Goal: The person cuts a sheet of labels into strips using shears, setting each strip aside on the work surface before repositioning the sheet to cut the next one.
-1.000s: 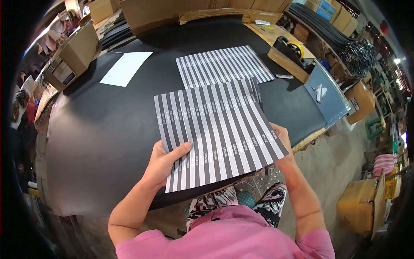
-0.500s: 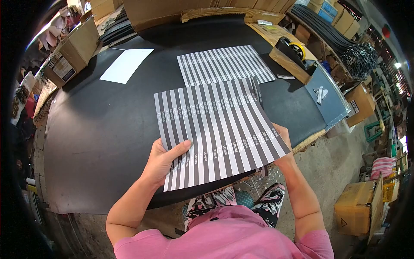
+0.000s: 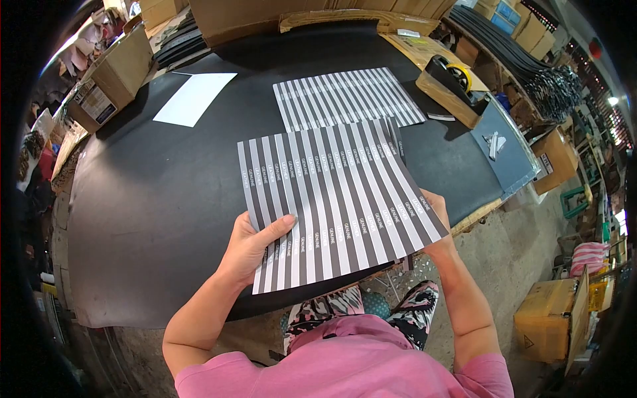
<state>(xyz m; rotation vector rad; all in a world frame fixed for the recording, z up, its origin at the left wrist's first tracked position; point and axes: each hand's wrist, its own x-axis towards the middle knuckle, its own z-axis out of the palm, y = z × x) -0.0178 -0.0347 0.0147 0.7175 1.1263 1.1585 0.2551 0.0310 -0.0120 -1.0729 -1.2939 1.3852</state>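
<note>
A sheet with black and pale stripes (image 3: 332, 199), printed with "GENUINE LEATHER", is held up over the near side of the table. My left hand (image 3: 247, 249) grips its lower left edge, thumb flat on the printed face and fingers behind. At the right edge, my right hand (image 3: 436, 203) is wrapped behind the sheet, its fingers mostly hidden. Part of another dark layer peeks out behind the sheet's upper right corner. Beyond it, a second striped sheet (image 3: 345, 96) lies flat on the black table surface (image 3: 146, 219).
A white sheet (image 3: 196, 99) lies at the back left, near a cardboard box (image 3: 113, 83). At the right are a tape dispenser (image 3: 451, 83) with a yellow-cored roll and a small metal clip-like piece (image 3: 493, 144) on a grey board (image 3: 504, 162). An open carton (image 3: 547, 318) stands on the floor.
Almost nothing differs. The view shifts very slightly, and both hands keep the same grip on the striped sheet.
</note>
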